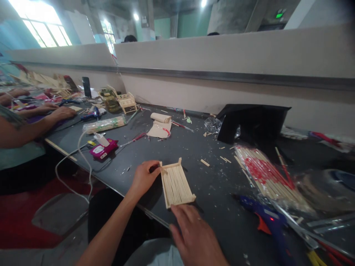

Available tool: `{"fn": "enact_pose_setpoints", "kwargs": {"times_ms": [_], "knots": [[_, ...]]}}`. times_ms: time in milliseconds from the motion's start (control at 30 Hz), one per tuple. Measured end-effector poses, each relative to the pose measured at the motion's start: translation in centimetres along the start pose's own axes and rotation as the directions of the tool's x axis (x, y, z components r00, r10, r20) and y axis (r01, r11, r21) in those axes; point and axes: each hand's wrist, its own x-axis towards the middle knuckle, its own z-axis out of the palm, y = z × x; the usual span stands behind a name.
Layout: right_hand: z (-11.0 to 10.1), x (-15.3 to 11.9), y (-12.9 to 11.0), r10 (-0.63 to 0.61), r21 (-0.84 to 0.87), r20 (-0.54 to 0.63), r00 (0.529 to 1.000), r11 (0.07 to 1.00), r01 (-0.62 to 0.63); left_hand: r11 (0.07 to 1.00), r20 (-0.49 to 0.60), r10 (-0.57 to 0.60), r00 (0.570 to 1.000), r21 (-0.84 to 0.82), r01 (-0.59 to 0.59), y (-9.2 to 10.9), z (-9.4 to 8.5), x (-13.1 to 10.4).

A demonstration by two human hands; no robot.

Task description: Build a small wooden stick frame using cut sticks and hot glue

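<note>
I'd take this likely light, brittle frame (pixel 177 184) by its edges: left hand (pixel 145 177) pinching the far-left corner, right hand (pixel 194 231) loosely spread nearside.

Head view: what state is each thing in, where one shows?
Stick panel: lying flat
Left hand: fingers pinching the panel's far-left corner
Right hand: fingers touching its near edge
Blue glue gun: lying down, red light lit
Paper roll: partly unrolled
Magenta power strip: white adapter plugged in
Stick model: standing
Green sign: lit
Ceiling lights: on
</note>
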Motion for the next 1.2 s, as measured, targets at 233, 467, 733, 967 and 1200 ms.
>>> {"fn": "enact_pose_setpoints", "kwargs": {"times_ms": [233,467,733,967,1200], "knots": [[-2.7,-1.6,2.3,0.019,0.244,-0.196,0.980,0.969,0.030,0.998,-0.036,-0.052,0.998,0.039,0.053,1.0,0.7,-1.3],[-2.1,-2.0,4.5,0.157,0.070,-0.169,0.973,0.987,-0.147,0.996,-0.051,-0.030,0.998,0.081,0.034,1.9,1.9,-0.3],[-1.0,-2.1,3.7,0.123,-0.046,-0.170,0.978,0.990,-0.132,0.994,-0.021,0.014,1.000,0.111,-0.012,1.9,2.3,0.7],[-0.7,-2.3,4.0,0.114,-0.084,-0.157,0.981,0.988,-0.129,0.993,0.001,0.014,1.000,0.119,-0.014,1.9,2.3,1.1],[-0.6,-2.3,3.8,0.095,-0.110,-0.149,0.984,0.988,-0.112,0.990,0.002,-0.003,1.000,0.137,0.003,1.7,2.5,1.2]]}}
